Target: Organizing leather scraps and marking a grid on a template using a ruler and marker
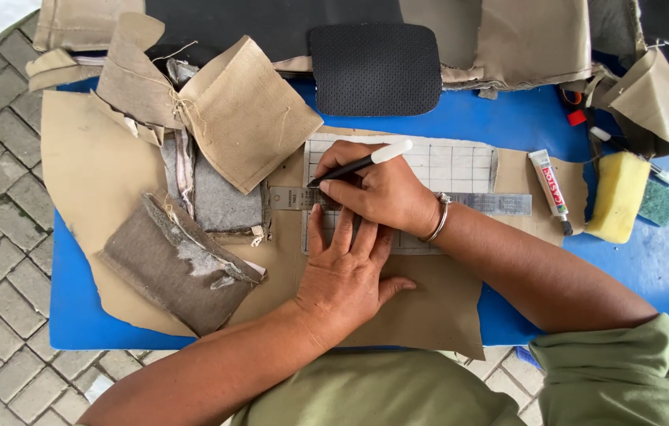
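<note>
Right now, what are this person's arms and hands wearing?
Both hands are bare: no gloves or rings show on the left hand or the right hand. The right wrist wears a thin silvery bangle. An olive-green sleeve is pushed up the right arm; both forearms are uncovered.

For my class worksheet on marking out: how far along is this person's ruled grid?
Done: grid lines already cover the pale sheet. In hand: the right hand runs a pen along the ruler, which the left hand presses flat. Left: the tan material around it shows no lines.
</note>
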